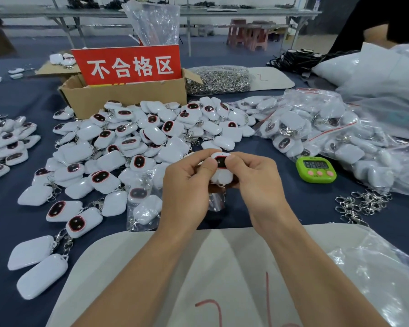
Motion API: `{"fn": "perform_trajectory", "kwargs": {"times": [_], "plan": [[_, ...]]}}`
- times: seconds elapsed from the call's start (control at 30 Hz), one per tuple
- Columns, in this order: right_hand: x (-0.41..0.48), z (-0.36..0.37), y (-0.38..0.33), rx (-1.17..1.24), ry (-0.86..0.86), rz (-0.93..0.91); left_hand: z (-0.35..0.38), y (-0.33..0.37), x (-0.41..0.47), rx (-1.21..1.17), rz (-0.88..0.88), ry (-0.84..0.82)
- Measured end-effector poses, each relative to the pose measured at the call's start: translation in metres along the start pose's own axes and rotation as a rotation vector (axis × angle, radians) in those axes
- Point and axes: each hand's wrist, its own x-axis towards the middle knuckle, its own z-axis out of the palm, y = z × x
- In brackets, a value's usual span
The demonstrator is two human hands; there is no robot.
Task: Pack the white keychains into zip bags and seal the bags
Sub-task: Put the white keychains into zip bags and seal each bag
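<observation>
Both hands are up over the blue table (14,223), centre frame. The left hand (187,182) and right hand (257,180) pinch one white keychain (222,177) between thumbs and curled fingers, with its dark red-rimmed face toward the camera. A clear zip bag (216,202) hangs just below the hands. I cannot tell how far the keychain sits inside it.

A loose pile of keychains (132,142) spreads left of the hands and behind them. A filled clear bag (144,208) lies flat beside the left wrist. Heaped bagged keychains (316,128) lie at right, with a green timer (316,169) just in front of them. Loose metal clasps (361,204) lie at right, well apart from the hands. A cardboard box (128,95) with a red sign (128,64) stands behind the pile. A white board (222,267) with red marks lies under the forearms.
</observation>
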Motion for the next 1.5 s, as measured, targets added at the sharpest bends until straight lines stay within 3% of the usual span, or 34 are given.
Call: {"fn": "perform_trajectory", "kwargs": {"times": [0.3, 0.57, 0.8, 0.93, 1.23, 1.5], "plan": [[-0.002, 0.001, -0.002, -0.095, -0.015, -0.039, -0.001, -0.001, -0.004, 0.086, 0.034, -0.015], [0.000, 0.000, 0.004, -0.122, -0.067, -0.047, -0.002, -0.002, 0.000, 0.009, -0.005, 0.038], [0.000, -0.002, 0.004, -0.025, -0.141, -0.043, 0.001, -0.005, 0.000, 0.005, -0.087, 0.054], [0.001, -0.001, 0.007, -0.055, -0.096, -0.061, 0.002, -0.007, -0.001, 0.000, -0.113, 0.032], [-0.001, -0.001, 0.006, 0.015, -0.114, -0.044, 0.001, -0.006, -0.002, 0.008, -0.076, 0.088], [-0.005, 0.002, 0.004, 0.055, 0.001, -0.002, 0.000, -0.003, -0.009, 0.476, 0.119, 0.208]]}}
